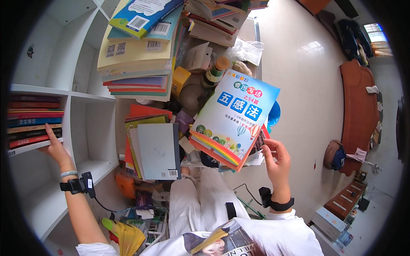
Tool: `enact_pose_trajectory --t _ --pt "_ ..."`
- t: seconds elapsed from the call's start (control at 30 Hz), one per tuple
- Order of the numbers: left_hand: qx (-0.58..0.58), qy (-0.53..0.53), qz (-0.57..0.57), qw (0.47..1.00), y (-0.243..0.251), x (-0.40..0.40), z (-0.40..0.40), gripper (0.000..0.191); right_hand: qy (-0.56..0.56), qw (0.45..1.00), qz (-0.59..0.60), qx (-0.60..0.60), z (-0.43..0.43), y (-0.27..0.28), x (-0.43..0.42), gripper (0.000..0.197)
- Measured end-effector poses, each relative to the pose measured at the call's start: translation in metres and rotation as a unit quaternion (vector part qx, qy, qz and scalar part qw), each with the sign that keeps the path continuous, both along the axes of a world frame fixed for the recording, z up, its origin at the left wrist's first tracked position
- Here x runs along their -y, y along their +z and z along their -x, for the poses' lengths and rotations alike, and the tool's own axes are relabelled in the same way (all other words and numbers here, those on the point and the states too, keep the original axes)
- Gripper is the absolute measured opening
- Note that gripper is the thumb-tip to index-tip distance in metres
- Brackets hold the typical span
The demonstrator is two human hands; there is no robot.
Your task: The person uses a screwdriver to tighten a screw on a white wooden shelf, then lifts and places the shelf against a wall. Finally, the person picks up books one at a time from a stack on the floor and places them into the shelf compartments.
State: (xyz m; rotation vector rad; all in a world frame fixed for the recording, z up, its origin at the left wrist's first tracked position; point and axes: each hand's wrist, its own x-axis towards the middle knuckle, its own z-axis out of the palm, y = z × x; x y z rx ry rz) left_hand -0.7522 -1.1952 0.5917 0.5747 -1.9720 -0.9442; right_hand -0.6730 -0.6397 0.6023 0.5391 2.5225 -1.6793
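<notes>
My left hand (58, 153) reaches into a compartment of the white shelf unit (72, 60), against the lower part of a row of books (36, 121); its thumb or a finger lies on their spines, and part of the hand is hidden. My right hand (277, 155) is raised beside the lower right corner of a blue-and-white book (237, 112), fingers curled, thumb and forefinger close together. That book lies on an orange-edged one. Whether the fingertips pinch something thin is unclear. A grey-blue book (157, 150) lies over several others in front of me.
A tall stack of books (137, 64) stands beside the shelf, another stack (214, 25) farther off. Between them are a capped bottle (216, 72), a yellow box (180, 81) and clear plastic (246, 51). A yellow item (129, 236) and a white wire basket (158, 227) sit below.
</notes>
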Motion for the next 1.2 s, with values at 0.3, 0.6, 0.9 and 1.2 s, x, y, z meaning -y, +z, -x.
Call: enact_pose_trajectory --t 0.3,0.6,0.9,1.2 --pt "0.021 0.026 0.032 0.999 -0.005 0.005 -0.002 0.078 0.406 0.558 0.715 0.110 0.039 0.094 0.106 0.027" --pt "0.010 0.014 -0.043 0.999 0.004 -0.009 -0.004 0.079 0.436 0.435 0.776 0.136 0.034 0.108 0.139 0.046" --pt "0.012 0.046 -0.011 0.999 0.003 -0.003 0.000 0.082 0.503 0.510 0.685 0.135 0.042 0.125 0.150 0.030" --pt "0.024 0.065 0.084 0.994 0.005 -0.017 -0.004 0.081 0.492 0.785 0.362 0.104 0.060 0.114 0.134 0.018"
